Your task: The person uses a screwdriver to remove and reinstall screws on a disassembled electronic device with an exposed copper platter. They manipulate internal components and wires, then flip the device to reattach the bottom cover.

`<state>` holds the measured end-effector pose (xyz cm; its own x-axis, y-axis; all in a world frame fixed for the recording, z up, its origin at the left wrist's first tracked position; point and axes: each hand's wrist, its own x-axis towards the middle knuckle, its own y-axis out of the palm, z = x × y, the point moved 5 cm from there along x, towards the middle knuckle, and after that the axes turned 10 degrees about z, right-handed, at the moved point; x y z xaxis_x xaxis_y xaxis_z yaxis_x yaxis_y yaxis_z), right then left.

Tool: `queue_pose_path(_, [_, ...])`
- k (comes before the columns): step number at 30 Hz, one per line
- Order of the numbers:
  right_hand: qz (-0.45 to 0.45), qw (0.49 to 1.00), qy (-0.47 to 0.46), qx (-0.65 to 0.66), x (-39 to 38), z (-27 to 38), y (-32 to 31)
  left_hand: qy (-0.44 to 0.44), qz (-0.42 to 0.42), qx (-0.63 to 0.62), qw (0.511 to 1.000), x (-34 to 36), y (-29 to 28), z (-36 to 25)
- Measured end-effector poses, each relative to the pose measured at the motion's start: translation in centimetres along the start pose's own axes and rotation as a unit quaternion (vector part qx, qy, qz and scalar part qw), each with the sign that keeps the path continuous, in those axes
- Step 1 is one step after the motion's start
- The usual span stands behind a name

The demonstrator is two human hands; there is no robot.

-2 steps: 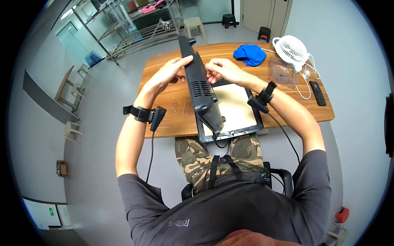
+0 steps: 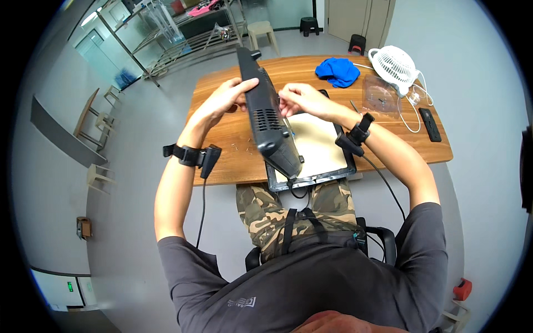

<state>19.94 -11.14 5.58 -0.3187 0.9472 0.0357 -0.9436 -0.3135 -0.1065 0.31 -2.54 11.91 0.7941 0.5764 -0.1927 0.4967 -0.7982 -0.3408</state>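
A black plastic housing with vent slots (image 2: pixel 265 119) is held up on edge, tilted, over the table. My left hand (image 2: pixel 226 99) grips its left side, thumb on the outer face and fingers behind. On the other side my right hand (image 2: pixel 300 99) is closed, fingertips pinched together against the housing's inner side; what they pinch is too small to make out. Beneath lies a black-framed cream panel (image 2: pixel 319 147) at the table's near edge, partly covered by the housing. A dark cord (image 2: pixel 297 191) hangs at the housing's near end.
Tiny screws (image 2: pixel 236 147) lie scattered on the wooden table (image 2: pixel 222 166) left of the housing. To the right are a blue cloth (image 2: pixel 337 72), a clear tray (image 2: pixel 380 95) with small parts, a white fan (image 2: pixel 394 66) with its cable, and a black remote-like bar (image 2: pixel 430 125).
The housing's far end has shifted slightly left, and my left hand has gone with it. The right hand stays nearly in place, now showing a little gap from the housing's top edge.
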Motion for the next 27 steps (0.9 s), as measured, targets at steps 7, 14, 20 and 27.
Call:
queue_pose_path(7, [0.074,0.984,0.142,-0.079,-5.7,-10.5,1.2,-0.006,0.009,-0.033,0.999,-0.7,-3.5,4.1])
queue_pose_path(14, [0.085,0.965,0.245,-0.034,-5.9,-12.7,2.1,-0.034,-0.021,-0.049,0.998,-2.4,-5.2,6.3])
queue_pose_path(20, [0.094,0.962,0.255,-0.036,-4.0,-12.0,3.1,-0.026,-0.012,-0.059,0.998,-2.4,-5.4,6.6])
queue_pose_path(27, [0.019,0.976,0.213,-0.024,-4.4,-9.6,-0.7,-0.005,0.004,0.079,0.997,0.2,-3.0,3.0])
